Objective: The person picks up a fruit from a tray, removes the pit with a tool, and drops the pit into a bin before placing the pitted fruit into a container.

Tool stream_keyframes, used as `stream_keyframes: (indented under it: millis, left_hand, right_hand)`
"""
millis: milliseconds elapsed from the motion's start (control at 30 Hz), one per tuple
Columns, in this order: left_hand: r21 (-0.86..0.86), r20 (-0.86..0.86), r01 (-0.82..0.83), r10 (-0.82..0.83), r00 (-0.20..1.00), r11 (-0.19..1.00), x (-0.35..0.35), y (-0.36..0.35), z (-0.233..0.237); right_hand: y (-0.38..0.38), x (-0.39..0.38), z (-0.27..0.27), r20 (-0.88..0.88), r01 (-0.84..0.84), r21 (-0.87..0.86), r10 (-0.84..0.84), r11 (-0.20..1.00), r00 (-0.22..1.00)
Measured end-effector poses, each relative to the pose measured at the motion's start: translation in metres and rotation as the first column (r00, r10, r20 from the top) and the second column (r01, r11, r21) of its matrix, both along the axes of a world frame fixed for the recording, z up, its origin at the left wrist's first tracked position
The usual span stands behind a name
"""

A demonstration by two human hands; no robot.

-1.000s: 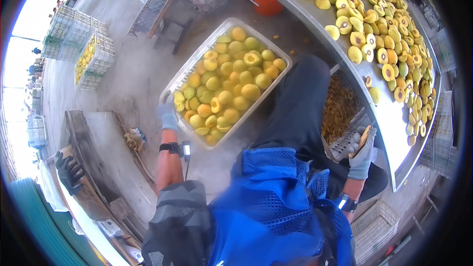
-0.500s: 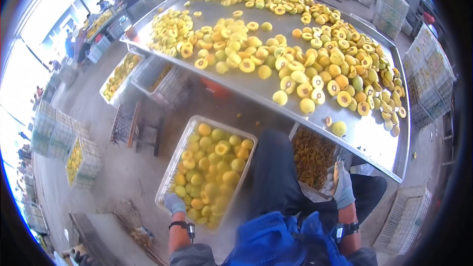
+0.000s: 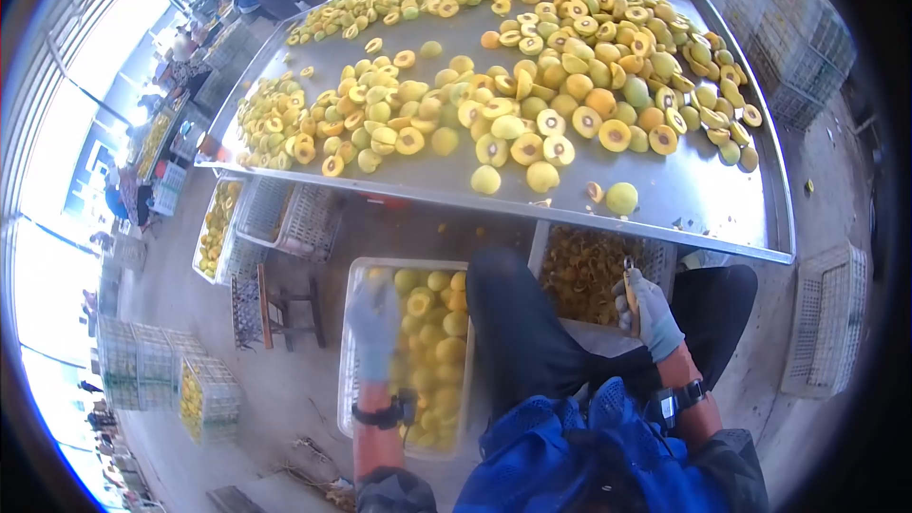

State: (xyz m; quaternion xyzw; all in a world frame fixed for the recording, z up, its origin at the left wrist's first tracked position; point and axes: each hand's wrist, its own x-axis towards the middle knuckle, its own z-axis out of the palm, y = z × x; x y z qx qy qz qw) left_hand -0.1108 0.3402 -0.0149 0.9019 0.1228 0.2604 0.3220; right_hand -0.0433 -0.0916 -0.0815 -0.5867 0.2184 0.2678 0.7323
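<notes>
On my feed both grips wear pale grey-blue knit gloves. The left grip point(image 3: 373, 318) comes through blurred. The right grip point(image 3: 648, 312) is sharper, and its glove cuff ends at the wrist. Each wrist carries a black band: the left band point(image 3: 380, 413) bears a small dark box, and the right band point(image 3: 676, 401) shows a pale patch. I see a bright blue mesh vest point(image 3: 570, 456) across the chest, a grey sleeve point(image 3: 391, 494) beside it, and dark navy trousers point(image 3: 518, 323) over both legs.
</notes>
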Motion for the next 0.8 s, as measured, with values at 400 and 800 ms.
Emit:
stream_keyframes:
  millis: [400,800]
  left_hand:
    - [0.346,-0.54,0.291,-0.064,0.839,0.892,0.272,-0.079,-0.052]
    - [-0.378,-0.169,0.444,-0.532,0.83,0.812,0.234,-0.069,-0.048]
  right_hand:
    - [-0.02,-0.002,0.013,0.05,-0.025,0.006,0.025,1.0,0.998]
    - [-0.028,-0.008,0.029,0.194,-0.095,0.1,0.074,0.99,0.978]
